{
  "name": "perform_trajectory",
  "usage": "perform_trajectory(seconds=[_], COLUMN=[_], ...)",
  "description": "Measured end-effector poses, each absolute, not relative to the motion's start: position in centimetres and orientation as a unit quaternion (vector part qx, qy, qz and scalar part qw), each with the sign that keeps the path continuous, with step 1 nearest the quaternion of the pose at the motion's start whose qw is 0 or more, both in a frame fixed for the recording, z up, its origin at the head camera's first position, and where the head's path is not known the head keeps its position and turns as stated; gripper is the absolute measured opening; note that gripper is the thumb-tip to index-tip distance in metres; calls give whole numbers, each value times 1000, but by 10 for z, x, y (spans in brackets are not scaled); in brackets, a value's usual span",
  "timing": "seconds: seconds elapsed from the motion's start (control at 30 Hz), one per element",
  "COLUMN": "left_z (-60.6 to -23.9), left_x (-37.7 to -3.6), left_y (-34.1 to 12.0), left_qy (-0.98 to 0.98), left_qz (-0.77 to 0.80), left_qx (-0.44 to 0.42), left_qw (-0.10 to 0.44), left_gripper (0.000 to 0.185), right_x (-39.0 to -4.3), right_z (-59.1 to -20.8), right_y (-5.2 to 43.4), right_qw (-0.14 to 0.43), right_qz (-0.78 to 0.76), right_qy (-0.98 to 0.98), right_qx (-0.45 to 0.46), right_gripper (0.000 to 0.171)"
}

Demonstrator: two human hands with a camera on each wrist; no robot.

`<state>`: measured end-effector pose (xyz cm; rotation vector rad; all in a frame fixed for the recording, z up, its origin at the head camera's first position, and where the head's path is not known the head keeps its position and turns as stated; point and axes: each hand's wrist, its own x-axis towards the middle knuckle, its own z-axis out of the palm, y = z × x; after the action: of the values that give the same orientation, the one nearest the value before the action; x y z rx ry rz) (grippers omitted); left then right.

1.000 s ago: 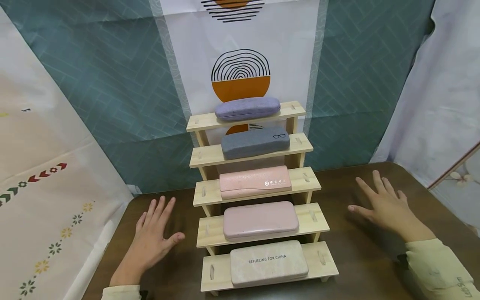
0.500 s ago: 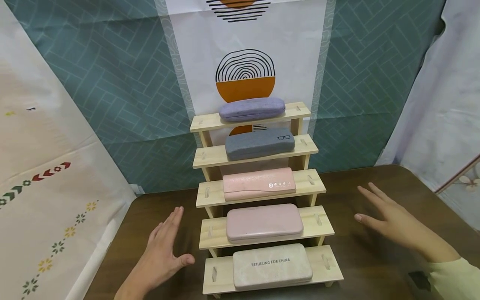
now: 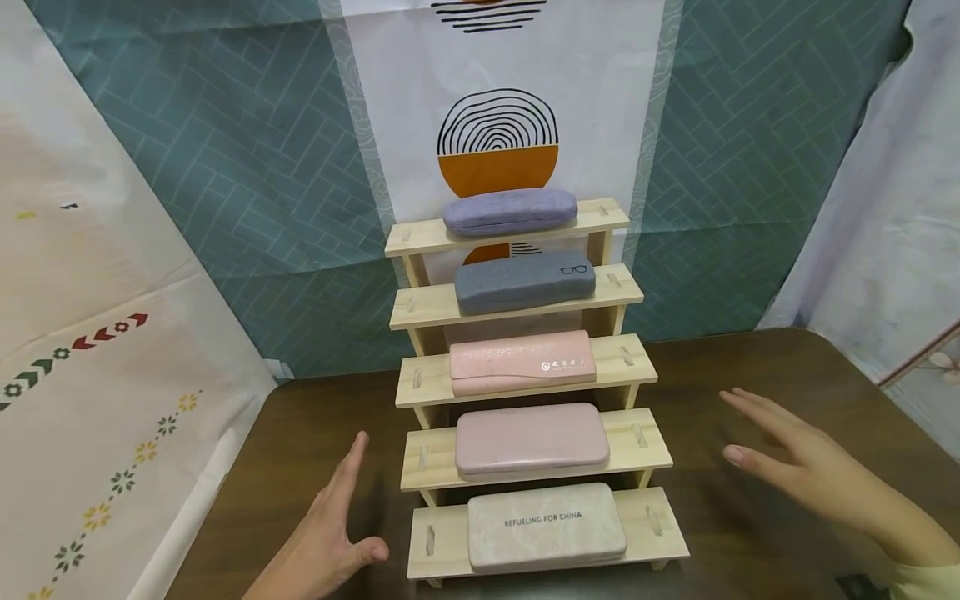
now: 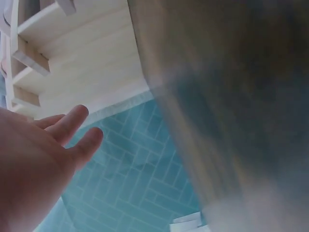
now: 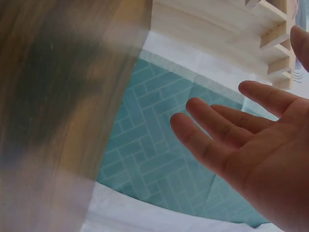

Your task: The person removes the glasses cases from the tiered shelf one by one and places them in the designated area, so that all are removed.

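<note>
A stepped wooden rack (image 3: pixel 435 533) stands mid-table with one glasses case on each tier. From the top, they are a purple case (image 3: pixel 512 212), a grey-blue case (image 3: pixel 525 283), a pale pink flap case (image 3: pixel 522 363), a smooth pink case (image 3: pixel 532 439) and an off-white case (image 3: pixel 546 527) lettered "REFUELING FOR CHINA". To the left of the lower tiers, my left hand (image 3: pixel 322 533) holds nothing, its thumb spread from extended fingers. My right hand (image 3: pixel 802 458) is likewise extended and holds nothing, off to the rack's right. Neither hand touches the rack.
The brown table (image 3: pixel 300 417) reaches out on both sides of the rack. Behind it hangs a teal and white patterned cloth (image 3: pixel 262 208). Pale cloths border the table at left (image 3: pixel 97 417) and right (image 3: pixel 885 275).
Both hands have turned so their palms face inward towards the rack, and they sit somewhat lower in the view. The head view has shifted slightly. The cases rest as before.
</note>
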<state>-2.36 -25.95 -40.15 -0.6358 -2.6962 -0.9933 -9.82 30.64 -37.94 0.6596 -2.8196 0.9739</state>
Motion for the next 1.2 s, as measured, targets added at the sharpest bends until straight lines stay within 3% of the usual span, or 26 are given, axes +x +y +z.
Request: perform_trajectory(seconds=[0.3, 0.5, 0.6, 0.87, 1.07, 1.2], left_z=[-410, -415, -421, -442, -451, -449], left_x=[-11, -2, 1, 0, 3, 5], left_y=[-255, -242, -236, -226, -225, -220], left_qy=[-866, -851, -861, -868, -870, -869], left_qz=[-436, -493, -484, -487, -475, -484], left_qx=[-229, -169, -137, -91, -129, -101], left_qw=[83, 66, 70, 33, 36, 9], left_gripper=[94, 89, 81, 78, 84, 86], right_x=[-79, -67, -61, -56, -57, -58], right_z=[-379, -379, -381, -394, -398, -396], right_y=[288, 265, 250, 222, 214, 207], right_qw=[54, 48, 28, -31, -103, -139], right_qz=[343, 420, 471, 524, 529, 549], right_qy=[-908, -883, -855, -809, -803, -780], right_qx=[236, 206, 213, 264, 256, 266], right_gripper=[55, 27, 20, 19, 34, 43])
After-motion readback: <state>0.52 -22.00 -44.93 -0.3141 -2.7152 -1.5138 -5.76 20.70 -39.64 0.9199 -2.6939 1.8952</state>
